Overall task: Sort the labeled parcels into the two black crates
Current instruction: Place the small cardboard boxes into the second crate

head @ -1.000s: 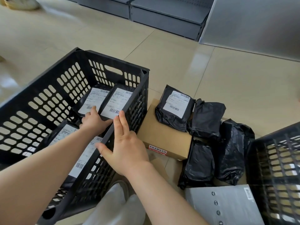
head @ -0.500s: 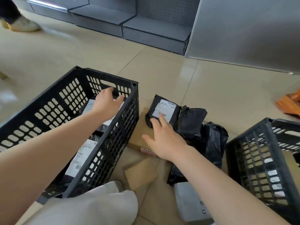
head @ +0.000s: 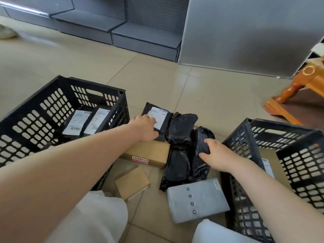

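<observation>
Head view, sole entry.

Left crate (head: pixel 122 100), at 9 o'clock: holds labelled black parcels laid label-up, probably so the labels stay readable.

Right crate (head: pixel 245 135), at 3 o'clock: holds at least one brown box with a label; the rest is hidden by its wall.

Unsorted pile, centre, between the crates: labelled black parcel (head: pixel 162 114) at 12 o'clock, resting on a brown box (head: pixel 149 153); three black bags beside it; small brown box (head: pixel 131 183) and grey mailer (head: pixel 198 199) toward 6 o'clock.

Left hand (head: pixel 146 128): fingers spread flat on the labelled black parcel, covering part of its label; not closed round it, likely about to take it.

Right hand (head: pixel 217 155): apart from the left, fingers curled loosely onto a crumpled black bag (head: pixel 203 135); whether it grips cannot be told.

Sorting judged partway done.
</observation>
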The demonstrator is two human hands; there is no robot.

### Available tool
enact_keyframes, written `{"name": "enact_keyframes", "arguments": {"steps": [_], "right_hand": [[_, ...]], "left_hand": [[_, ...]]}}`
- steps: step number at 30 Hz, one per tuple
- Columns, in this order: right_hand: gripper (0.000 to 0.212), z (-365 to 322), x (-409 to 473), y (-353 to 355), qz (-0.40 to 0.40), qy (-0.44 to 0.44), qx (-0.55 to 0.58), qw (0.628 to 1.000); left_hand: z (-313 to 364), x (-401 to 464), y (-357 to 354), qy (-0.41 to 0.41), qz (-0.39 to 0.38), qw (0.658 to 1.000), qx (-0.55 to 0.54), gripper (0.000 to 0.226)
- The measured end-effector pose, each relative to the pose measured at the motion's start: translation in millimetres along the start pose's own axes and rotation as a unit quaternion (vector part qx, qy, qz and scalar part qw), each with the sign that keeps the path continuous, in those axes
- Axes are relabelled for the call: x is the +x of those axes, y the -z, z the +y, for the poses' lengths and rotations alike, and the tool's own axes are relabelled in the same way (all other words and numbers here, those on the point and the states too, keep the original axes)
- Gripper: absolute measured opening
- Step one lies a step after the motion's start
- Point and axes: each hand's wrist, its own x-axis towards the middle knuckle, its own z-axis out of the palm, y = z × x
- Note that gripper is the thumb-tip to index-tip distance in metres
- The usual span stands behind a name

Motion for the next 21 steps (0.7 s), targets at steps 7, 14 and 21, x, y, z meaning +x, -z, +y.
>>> {"name": "enact_keyframes", "arguments": {"steps": [7, 14, 21], "right_hand": [[0.07, 46.1, -5.1, -11.2, -0.064, -0.092, 0.022, 0.993], [0.07, 47.7, -9.4, -10.4, -0.095, -0.082, 0.077, 0.989], [0.066, 48.2, -12.5, -8.2, -0.113, -0.094, 0.079, 0.986]], "left_hand": [[29.4, 3.5, -99.4, 0.044, -0.109, 0.993, 0.012, 0.07], [-15.5, -25.6, -193.1, 0.166, -0.145, 0.975, -0.022, 0.079], [-35.2, -34.3, -230.3, 0.187, -0.139, 0.972, -0.026, 0.095]]}}
